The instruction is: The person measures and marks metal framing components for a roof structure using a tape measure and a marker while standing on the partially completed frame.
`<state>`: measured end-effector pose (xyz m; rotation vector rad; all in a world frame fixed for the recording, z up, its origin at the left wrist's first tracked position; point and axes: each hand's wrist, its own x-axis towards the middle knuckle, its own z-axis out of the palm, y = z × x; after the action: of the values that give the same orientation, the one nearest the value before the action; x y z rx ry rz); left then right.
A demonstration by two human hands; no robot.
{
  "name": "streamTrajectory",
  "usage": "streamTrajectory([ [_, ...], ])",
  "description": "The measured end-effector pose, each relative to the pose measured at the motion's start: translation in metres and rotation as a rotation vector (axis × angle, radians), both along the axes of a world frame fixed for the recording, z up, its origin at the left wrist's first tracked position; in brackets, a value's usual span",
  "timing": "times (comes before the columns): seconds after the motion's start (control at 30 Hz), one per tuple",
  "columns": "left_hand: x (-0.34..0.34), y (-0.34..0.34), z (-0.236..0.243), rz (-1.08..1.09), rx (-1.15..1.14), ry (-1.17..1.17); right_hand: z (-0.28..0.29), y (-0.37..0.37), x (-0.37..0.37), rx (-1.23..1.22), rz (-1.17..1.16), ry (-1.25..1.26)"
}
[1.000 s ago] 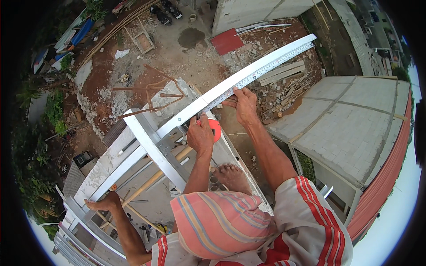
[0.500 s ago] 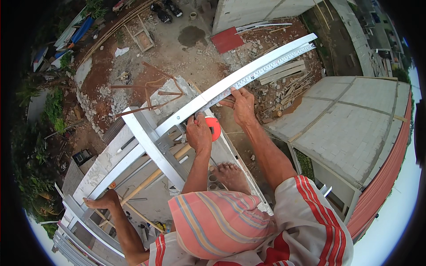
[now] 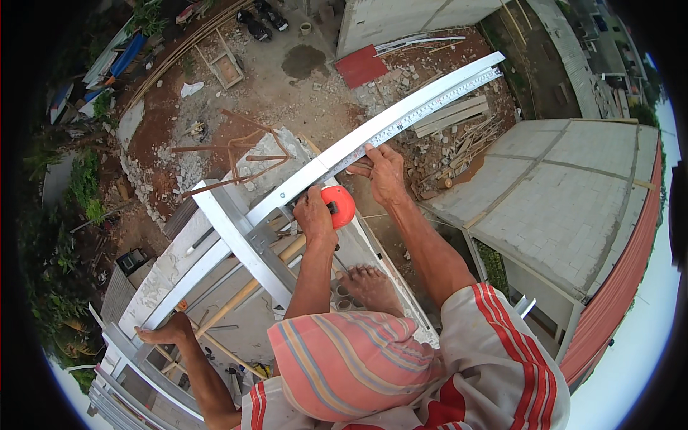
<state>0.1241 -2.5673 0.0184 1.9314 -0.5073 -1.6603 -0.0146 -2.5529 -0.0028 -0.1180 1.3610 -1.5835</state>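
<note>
My left hand point(image 3: 313, 215) is closed on a red tape measure point(image 3: 340, 206) just below a long white metal beam point(image 3: 344, 143). The tape's blade point(image 3: 423, 118) runs along the beam's side toward its far end. To the right, my right hand point(image 3: 381, 172) has its thumb pressed on that blade, fingers curled at the beam's edge. A white crosspiece point(image 3: 244, 247) meets the beam at the left, with a pencil-like stick point(image 3: 201, 241) lying beside it. A bare foot point(image 3: 370, 283) rests below my hands; another point(image 3: 165, 332) is on framing at lower left.
I am high on a concrete wall top point(image 3: 158, 279) with metal framing and bamboo poles point(image 3: 226, 315). Rusty rebar point(image 3: 244, 152) juts out ahead. Far below lie rubble, planks point(image 3: 448, 115), a red sheet point(image 3: 362, 66) and motorbikes point(image 3: 258, 25). A block wall point(image 3: 545, 193) stands at the right.
The view has shifted slightly, so the beam appears a little further left. The red tape measure shows more fully beside my left hand. Both hands keep their holds.
</note>
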Motion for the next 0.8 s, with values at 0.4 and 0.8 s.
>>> streamTrajectory([
  [0.4,0.003,0.003,-0.006,-0.001,-0.095,-0.011,0.000,0.000,0.004,-0.023,0.005,0.003],
  [0.8,0.000,-0.003,-0.006,-0.002,-0.062,0.038,-0.007,0.004,0.000,-0.012,0.033,-0.002],
])
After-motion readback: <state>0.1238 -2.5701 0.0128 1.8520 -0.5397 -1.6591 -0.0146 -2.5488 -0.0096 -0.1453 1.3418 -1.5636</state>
